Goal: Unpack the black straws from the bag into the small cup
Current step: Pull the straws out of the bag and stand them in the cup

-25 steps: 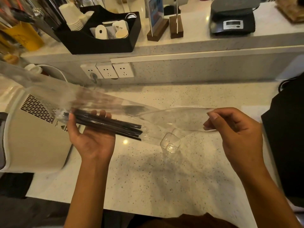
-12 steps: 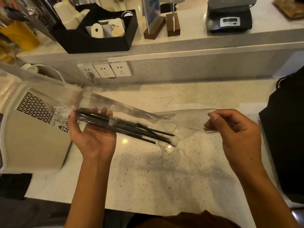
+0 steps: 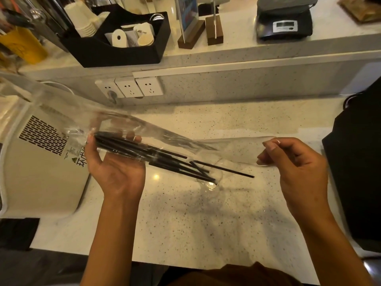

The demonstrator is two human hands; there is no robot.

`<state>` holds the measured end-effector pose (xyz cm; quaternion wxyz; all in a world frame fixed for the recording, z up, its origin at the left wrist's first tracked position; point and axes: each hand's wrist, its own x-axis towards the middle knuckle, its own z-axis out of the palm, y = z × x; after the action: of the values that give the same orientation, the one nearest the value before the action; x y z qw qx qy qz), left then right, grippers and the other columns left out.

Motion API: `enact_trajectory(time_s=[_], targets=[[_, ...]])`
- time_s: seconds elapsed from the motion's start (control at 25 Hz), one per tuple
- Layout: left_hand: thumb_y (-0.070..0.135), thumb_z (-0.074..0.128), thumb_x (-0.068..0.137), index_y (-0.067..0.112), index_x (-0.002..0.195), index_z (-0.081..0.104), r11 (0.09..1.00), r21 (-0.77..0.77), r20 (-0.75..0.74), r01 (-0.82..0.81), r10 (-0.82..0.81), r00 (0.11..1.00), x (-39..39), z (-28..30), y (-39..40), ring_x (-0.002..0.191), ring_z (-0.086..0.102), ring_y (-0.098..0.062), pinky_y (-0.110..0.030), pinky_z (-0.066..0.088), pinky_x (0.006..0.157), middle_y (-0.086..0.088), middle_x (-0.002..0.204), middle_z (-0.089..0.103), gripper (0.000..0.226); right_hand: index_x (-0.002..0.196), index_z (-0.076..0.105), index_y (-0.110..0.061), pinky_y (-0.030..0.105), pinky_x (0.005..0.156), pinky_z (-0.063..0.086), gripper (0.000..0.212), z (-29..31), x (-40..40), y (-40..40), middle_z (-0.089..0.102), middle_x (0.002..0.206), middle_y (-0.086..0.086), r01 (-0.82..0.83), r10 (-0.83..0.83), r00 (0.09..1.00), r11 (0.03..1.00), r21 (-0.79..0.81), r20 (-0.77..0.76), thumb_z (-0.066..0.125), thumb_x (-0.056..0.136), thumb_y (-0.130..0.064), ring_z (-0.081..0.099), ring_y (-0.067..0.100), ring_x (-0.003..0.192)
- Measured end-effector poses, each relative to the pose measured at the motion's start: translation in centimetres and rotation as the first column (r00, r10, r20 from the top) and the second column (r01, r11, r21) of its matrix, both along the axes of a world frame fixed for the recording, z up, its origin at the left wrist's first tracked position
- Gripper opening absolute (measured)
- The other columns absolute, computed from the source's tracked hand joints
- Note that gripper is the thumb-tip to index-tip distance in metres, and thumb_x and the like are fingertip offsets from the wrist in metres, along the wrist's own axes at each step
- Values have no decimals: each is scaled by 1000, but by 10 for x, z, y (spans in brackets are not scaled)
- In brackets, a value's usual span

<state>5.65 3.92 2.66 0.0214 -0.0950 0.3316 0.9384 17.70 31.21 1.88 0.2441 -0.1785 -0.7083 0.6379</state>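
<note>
Speckled pale stone makes up the table (image 3: 185,223) nearest the person, with both forearms reaching over its front edge. The left hand (image 3: 115,168), palm up, cradles the clear plastic bag (image 3: 132,131) from below, its grip curled loosely around the bag and the bundle of black straws (image 3: 144,151) inside it. The bag slopes down to the right, its upper end raised over a beige appliance (image 3: 37,172) at the left. The straws' lower ends poke out of the bag's mouth; several tips reach into the small cup (image 3: 210,178), a clear one standing on the table between the hands, while one straw runs past the cup's rim toward the right. The right hand (image 3: 296,170) pinches the open edge of the bag between thumb and fingers, its grip closed on the film. A black bag-like shape (image 3: 358,172) sits at the right edge. Farther back, three wall sockets (image 3: 132,87) line the riser below a raised shelf carrying a black organiser (image 3: 117,48) with paper cups, two wooden sign holders (image 3: 200,34) and a dark scale (image 3: 284,23).
</note>
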Motion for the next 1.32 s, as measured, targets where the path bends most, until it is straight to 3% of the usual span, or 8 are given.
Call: enact_trajectory(time_s=[0.28,0.44,0.64,0.76,0.88,1.0,1.2,1.32], targets=[[49,59,93,13,120,53,996,-93,-25,-3,1,1000,-5,14,15,102,53,-25,-37,44,98,-7,111,53,46,96,73,-32,15,72,58,21,-15,9,7,77,82,-8,50,-46,997,997,-64,62,60,90,-47,75,12,76],[49,59,93,11,109,57,985,-171,-1,-6,6,1000,-9,17,26,90,62,-21,-35,48,94,-2,94,61,42,99,75,-25,24,69,62,15,-28,12,16,76,83,-3,109,-98,989,989,-97,109,63,97,-34,74,16,73],[52,60,91,13,93,66,960,-281,39,11,0,999,-9,21,36,84,69,-20,-35,52,88,-2,86,69,40,96,76,-29,22,65,61,22,-31,16,21,76,82,-2,158,-138,983,974,-163,124,64,89,-46,73,16,70],[52,61,92,15,92,73,951,-309,26,13,-6,1000,-6,25,43,81,70,-18,-35,52,87,1,82,71,39,93,76,-32,23,65,61,15,-35,18,24,75,82,-2,169,-148,980,973,-158,135,63,95,-39,73,16,70],[57,59,90,13,107,68,914,-403,49,41,-24,999,-7,31,45,86,70,-19,-35,52,82,-4,91,74,48,93,76,-31,24,66,62,15,-39,20,27,75,83,0,185,-160,975,968,-169,154,62,98,-33,74,18,71],[56,60,88,13,108,67,903,-425,66,68,-44,997,-6,36,50,96,69,-23,-38,49,90,-9,102,72,48,95,75,-29,22,64,61,14,-41,22,28,76,83,1,179,-149,975,966,-187,164,62,98,-30,74,19,72],[54,58,90,16,100,66,877,-474,35,84,-76,996,-5,40,55,99,69,-21,-38,48,91,-8,105,71,40,113,69,-28,34,75,63,17,-47,22,37,77,86,-4,38,-10,954,995,-88,298,61,99,-23,75,17,78],[54,54,94,21,95,65,842,-529,35,105,-102,994,-5,44,59,97,71,-18,-40,49,90,-1,97,74,35,111,66,-34,36,84,56,30,-37,15,47,71,99,-17,-172,102,891,978,119,443,72,83,-45,67,13,95]])
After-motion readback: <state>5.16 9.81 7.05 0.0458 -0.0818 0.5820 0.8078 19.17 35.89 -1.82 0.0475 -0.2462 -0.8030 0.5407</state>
